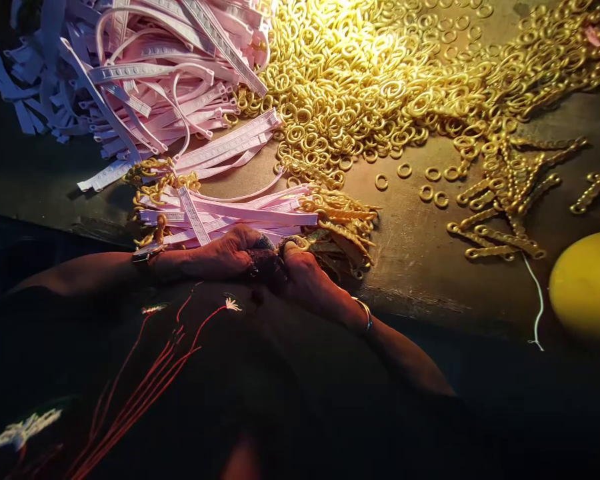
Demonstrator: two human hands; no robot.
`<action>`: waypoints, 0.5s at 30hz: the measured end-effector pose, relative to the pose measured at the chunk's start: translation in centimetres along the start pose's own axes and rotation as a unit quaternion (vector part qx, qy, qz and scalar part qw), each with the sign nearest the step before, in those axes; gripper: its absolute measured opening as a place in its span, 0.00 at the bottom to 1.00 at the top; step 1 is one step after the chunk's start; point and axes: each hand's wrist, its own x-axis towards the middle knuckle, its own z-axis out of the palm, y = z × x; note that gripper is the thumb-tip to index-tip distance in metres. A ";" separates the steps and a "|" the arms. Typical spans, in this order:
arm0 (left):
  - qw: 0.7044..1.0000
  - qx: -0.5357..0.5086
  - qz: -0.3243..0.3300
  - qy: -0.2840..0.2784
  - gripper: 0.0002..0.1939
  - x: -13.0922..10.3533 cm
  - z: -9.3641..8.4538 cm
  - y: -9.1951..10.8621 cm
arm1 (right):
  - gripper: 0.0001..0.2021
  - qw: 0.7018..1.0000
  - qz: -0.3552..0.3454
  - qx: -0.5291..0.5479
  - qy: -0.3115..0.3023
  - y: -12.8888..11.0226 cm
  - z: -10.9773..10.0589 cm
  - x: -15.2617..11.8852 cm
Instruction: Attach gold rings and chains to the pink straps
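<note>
My left hand (233,252) and my right hand (310,272) meet at the table's near edge, both closed with thumbs and fingers pressed together. A small gold ring (304,241) shows at my right thumb. What my left fingers pinch is hidden in shadow; dark coverings show on some fingertips. Just beyond my hands lies a bundle of pink straps (245,217). Gold link strips (347,217) are at the bundle's right end, and more gold links (160,183) lie at its left.
A large heap of gold rings (340,100) spreads across the table (405,247). Pink straps (155,73) are piled at upper left. Loose gold link strips (510,200) lie to the right, near a white cord (539,307) and a yellow rounded object (587,287). Red threads (150,373) cross the dark lap.
</note>
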 end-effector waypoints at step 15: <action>0.998 -0.054 0.009 0.026 0.16 0.6 -0.3 -0.4 | 0.00 0.986 0.026 -0.151 -0.066 -1.2 -1.6 0.9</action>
